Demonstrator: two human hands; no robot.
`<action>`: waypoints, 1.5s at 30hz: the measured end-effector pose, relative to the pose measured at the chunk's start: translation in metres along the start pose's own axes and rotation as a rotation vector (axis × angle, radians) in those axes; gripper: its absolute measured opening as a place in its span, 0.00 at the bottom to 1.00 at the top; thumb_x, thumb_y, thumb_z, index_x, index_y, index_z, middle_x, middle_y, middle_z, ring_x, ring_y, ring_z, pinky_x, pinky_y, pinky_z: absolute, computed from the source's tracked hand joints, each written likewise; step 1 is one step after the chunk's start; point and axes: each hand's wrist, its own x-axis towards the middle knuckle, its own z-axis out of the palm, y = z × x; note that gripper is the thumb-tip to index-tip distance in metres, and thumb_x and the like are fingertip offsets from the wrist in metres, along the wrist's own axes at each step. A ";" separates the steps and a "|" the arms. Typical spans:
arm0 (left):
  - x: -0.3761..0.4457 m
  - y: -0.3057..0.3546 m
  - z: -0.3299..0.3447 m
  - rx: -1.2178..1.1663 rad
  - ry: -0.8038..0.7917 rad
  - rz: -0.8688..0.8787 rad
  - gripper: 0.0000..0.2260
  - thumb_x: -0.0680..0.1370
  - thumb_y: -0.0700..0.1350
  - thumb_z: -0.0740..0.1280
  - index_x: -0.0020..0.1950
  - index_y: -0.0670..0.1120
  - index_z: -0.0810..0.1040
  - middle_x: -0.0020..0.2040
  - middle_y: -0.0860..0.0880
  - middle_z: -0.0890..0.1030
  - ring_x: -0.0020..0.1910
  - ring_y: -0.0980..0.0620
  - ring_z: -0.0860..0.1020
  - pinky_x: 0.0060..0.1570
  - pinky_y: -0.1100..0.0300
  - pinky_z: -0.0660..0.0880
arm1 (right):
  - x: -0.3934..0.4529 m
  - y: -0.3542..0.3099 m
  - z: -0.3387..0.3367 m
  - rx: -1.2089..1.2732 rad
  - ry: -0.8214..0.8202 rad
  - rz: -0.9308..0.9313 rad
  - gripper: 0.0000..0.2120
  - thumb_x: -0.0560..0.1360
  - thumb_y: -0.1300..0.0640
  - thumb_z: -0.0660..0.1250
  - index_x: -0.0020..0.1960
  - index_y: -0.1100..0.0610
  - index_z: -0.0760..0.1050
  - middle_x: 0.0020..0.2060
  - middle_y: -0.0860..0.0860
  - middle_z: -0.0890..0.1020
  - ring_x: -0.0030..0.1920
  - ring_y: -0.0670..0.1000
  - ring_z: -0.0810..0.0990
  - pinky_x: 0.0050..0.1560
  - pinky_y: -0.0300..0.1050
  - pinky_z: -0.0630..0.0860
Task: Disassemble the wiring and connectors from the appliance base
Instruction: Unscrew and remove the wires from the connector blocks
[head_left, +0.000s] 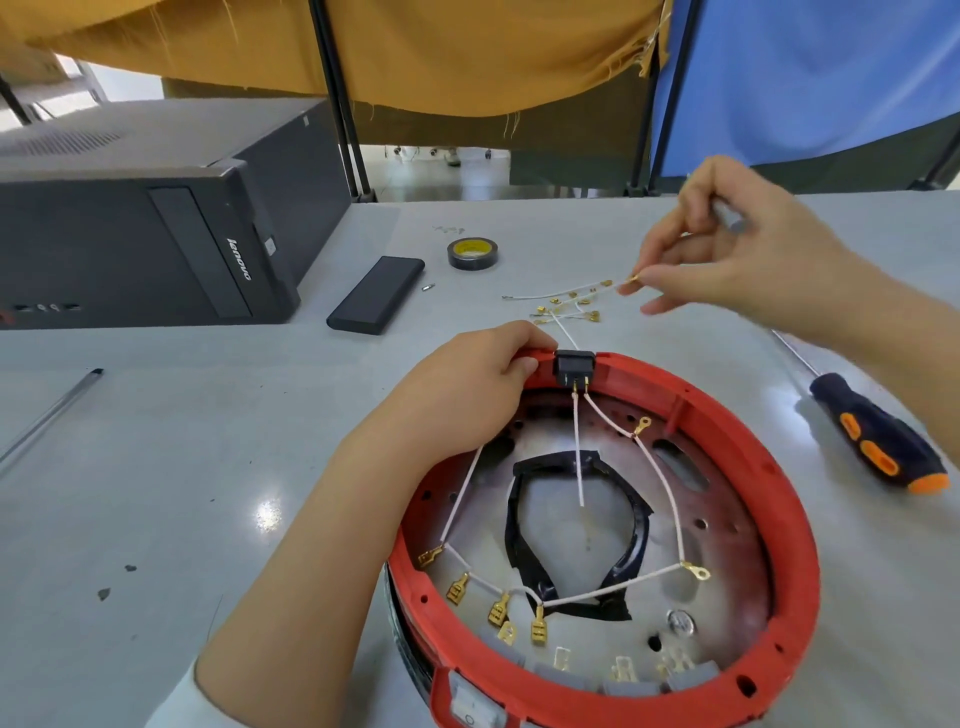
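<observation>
Head view. The appliance base (613, 535), a round red plastic ring around a metal plate, occupies the lower centre and lower right of the frame, resting on a grey table (156, 467). The left hand (467, 389) grips the ring's far rim at the frame's centre, fingers curled over the edge just beside a black socket (574, 366) set into that rim. White wires (649, 473) run from the socket's terminals down across the plate; several end in brass spade connectors (498, 610) along the lower left inside of the ring, and others in ring terminals (698, 571) on the right. A loop of black tape (571, 535) lies in the middle of the plate.

The right hand (737, 254), in the upper right, is raised above the table. Its thumb and forefinger pinch the brass end of a detached wire (631, 280), and its remaining fingers close around a grey tool shaft (727, 215). Below this hand, loose wires with connectors (569, 304) lie together on the table just beyond the base.

An orange-and-black screwdriver (878, 441) lies at the right edge. A black tape roll (471, 253), a flat black case (376, 293) and a computer tower (140, 218) occupy the upper left, and a pen (52, 413) lies at far left.
</observation>
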 end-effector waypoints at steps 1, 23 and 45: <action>0.000 0.000 0.000 0.002 -0.002 0.000 0.13 0.81 0.44 0.57 0.63 0.56 0.73 0.58 0.55 0.78 0.57 0.55 0.74 0.59 0.59 0.69 | 0.008 0.013 -0.002 0.028 0.064 0.073 0.20 0.72 0.72 0.68 0.41 0.52 0.60 0.38 0.56 0.81 0.44 0.57 0.85 0.38 0.49 0.82; 0.000 -0.001 0.001 0.024 0.011 0.012 0.13 0.81 0.45 0.57 0.62 0.57 0.73 0.58 0.55 0.78 0.57 0.54 0.73 0.57 0.59 0.69 | 0.027 0.025 0.045 -0.074 0.145 0.189 0.22 0.80 0.39 0.50 0.44 0.54 0.73 0.30 0.53 0.83 0.35 0.52 0.84 0.31 0.45 0.77; 0.001 -0.003 0.001 0.028 0.020 0.033 0.12 0.81 0.44 0.58 0.62 0.56 0.74 0.58 0.55 0.78 0.57 0.55 0.74 0.58 0.59 0.69 | -0.014 0.015 0.078 -0.317 0.290 -0.051 0.23 0.81 0.48 0.57 0.31 0.60 0.67 0.29 0.59 0.76 0.32 0.52 0.73 0.33 0.39 0.66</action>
